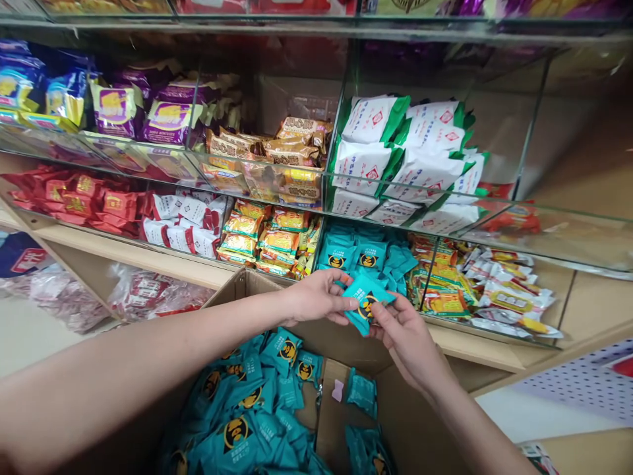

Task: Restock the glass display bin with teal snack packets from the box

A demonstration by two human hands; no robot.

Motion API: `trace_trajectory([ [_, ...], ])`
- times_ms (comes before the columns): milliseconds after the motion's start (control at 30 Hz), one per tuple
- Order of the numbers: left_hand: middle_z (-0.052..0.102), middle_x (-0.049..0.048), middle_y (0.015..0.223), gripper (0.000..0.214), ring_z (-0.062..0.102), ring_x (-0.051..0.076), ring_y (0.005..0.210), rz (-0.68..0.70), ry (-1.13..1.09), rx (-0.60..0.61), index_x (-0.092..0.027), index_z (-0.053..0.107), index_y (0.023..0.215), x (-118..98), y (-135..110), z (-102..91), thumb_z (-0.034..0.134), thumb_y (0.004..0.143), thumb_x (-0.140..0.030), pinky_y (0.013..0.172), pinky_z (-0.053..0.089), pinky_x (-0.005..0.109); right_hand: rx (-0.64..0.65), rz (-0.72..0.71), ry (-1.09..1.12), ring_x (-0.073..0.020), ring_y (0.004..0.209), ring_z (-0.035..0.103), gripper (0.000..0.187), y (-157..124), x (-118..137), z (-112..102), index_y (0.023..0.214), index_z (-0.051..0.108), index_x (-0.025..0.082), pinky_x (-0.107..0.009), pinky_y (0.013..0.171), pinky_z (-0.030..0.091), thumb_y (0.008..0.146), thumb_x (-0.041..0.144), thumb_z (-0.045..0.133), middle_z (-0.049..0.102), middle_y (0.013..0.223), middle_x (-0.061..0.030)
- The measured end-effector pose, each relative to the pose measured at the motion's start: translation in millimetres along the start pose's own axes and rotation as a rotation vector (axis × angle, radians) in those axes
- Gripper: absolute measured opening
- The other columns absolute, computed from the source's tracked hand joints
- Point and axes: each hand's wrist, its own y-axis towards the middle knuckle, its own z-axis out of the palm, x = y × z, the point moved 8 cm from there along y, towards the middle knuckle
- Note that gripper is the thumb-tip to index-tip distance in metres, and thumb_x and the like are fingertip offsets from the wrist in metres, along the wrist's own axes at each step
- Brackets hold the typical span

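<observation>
- While both hands are raised over an open cardboard box [418, 422], they grasp one teal packet [364, 298] between them.
- The left hand [327, 300] pinches the packet's left side, its thumb lying across the front.
- The right hand [403, 328] grips the opposite side, thumb pressed on the front near the round black-and-yellow print.
- The teal packet hangs in the air between the fingers, tilted, in front of the lower shelf [133, 254] and above the box.
- Right behind it, on that shelf, sits a stack of matching teal packets [368, 254].
- Inside the box, a larger heap of teal packets [247, 429] fills the left part; a single packet [362, 392] lies apart on the right, near a small pink slip [337, 390], with a few more below it.
- Left of the shelf's teal stack are yellow-and-green packets [281, 239], then white-and-red packets [182, 221] and red packets [93, 198].
- Right of it are orange-yellow packets [445, 290] and white-and-yellow packets [514, 290].
- One level up, behind glass, stand blue packets [20, 79], purple packets [116, 109], brown wrapped bars [291, 142] and white packets with green ends [395, 171].
- Below the lower shelf, at the left, clear bags with red print [153, 290] lie in a wooden compartment.
</observation>
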Motion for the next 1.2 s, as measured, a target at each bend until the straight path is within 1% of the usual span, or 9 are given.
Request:
trace_trajectory([
  [233,0.056,0.0011,0.082,0.033,0.056,0.01,0.07,0.078,0.232,0.008,-0.015,0.041,0.099,0,3,1.9,0.057,0.071,-0.02,0.063,0.047,0.026,0.057,0.047,-0.061,-0.0123,0.062,0.056,0.043,-4,-6,8,0.092,0.041,0.021,-0.026,0.053,0.048,0.061,0.032,0.068,0.06,0.075,0.0012],
  [400,0.058,0.0033,0.093,0.039,0.056,0.015,0.08,0.183,0.714,0.021,-0.017,0.047,0.108,-5,1,4.1,0.057,0.07,-0.023,0.069,0.046,0.027,0.086,-0.063,-0.268,-0.0163,0.085,0.056,0.043,-3,-9,4,0.105,0.042,0.02,-0.03,0.07,0.047,0.069,0.035,0.06,0.058,0.099,-0.0053],
  [533,0.061,0.0036,0.095,0.039,0.056,0.017,0.087,0.277,0.915,-0.009,-0.017,0.051,0.105,-12,-5,8.7,0.059,0.069,-0.03,0.073,0.045,0.027,0.169,-0.129,-0.418,-0.0163,0.081,0.055,0.031,-4,-2,3,0.097,0.049,0.018,-0.029,0.072,0.044,0.073,0.037,0.055,0.06,0.092,-0.0047],
  [600,0.061,0.0049,0.095,0.039,0.056,0.016,0.086,0.329,0.951,-0.087,-0.015,0.05,0.108,-20,-6,4.7,0.052,0.075,-0.035,0.073,0.045,0.028,0.07,-0.187,-0.504,-0.0153,0.074,0.054,0.03,-1,13,-9,0.093,0.05,0.017,-0.028,0.067,0.043,0.072,0.038,0.055,0.06,0.084,-0.0038],
  [700,0.055,0.0093,0.111,0.037,0.05,0.017,0.103,0.507,1.075,-0.24,-0.011,0.045,0.115,-41,-8,-2.6,0.039,0.082,-0.028,0.088,0.04,0.03,-0.259,-0.343,-0.684,-0.0148,0.065,0.052,0.034,7,51,-36,0.096,0.046,0.018,-0.027,0.06,0.041,0.072,0.04,0.055,0.057,0.076,-0.0028],
  [800,0.042,0.013,0.127,0.042,0.034,0.017,0.12,0.641,1.275,-0.253,-0.006,0.038,0.122,-54,2,-0.5,0.033,0.081,-0.015,0.1,0.029,0.031,-0.439,-0.447,-1.007,-0.0179,0.068,0.052,0.032,23,79,-38,0.099,0.044,0.018,-0.029,0.062,0.04,0.074,0.036,0.051,0.057,0.081,-0.006],
  [967,0.024,0.0197,0.137,0.055,0.018,0.03,0.127,0.509,1.621,-0.253,-0.001,0.025,0.128,-53,38,1.8,0.039,0.078,-0.017,0.101,0.024,0.043,-0.396,-0.37,-1.303,-0.0235,0.08,0.055,0.026,63,82,-19,0.1,0.044,0.014,-0.03,0.067,0.038,0.077,0.025,0.045,0.059,0.088,-0.012],
  [1067,0.023,0.0195,0.137,0.054,0.019,0.032,0.126,0.362,1.699,-0.285,-0.002,0.025,0.129,-49,53,-2.6,0.036,0.081,-0.023,0.099,0.025,0.044,-0.405,-0.221,-1.351,-0.0246,0.077,0.057,0.033,76,72,-23,0.106,0.04,0.012,-0.03,0.063,0.039,0.077,0.027,0.045,0.06,0.083,-0.0123],
  [1200,0.025,0.0197,0.137,0.055,0.024,0.03,0.125,0.351,1.732,-0.285,-0.003,0.027,0.129,-45,57,-4.7,0.041,0.078,-0.02,0.098,0.026,0.041,-0.384,-0.137,-1.407,-0.0252,0.077,0.059,0.036,83,62,-27,0.108,0.038,0.012,-0.03,0.061,0.039,0.078,0.028,0.046,0.06,0.084,-0.0139],
])
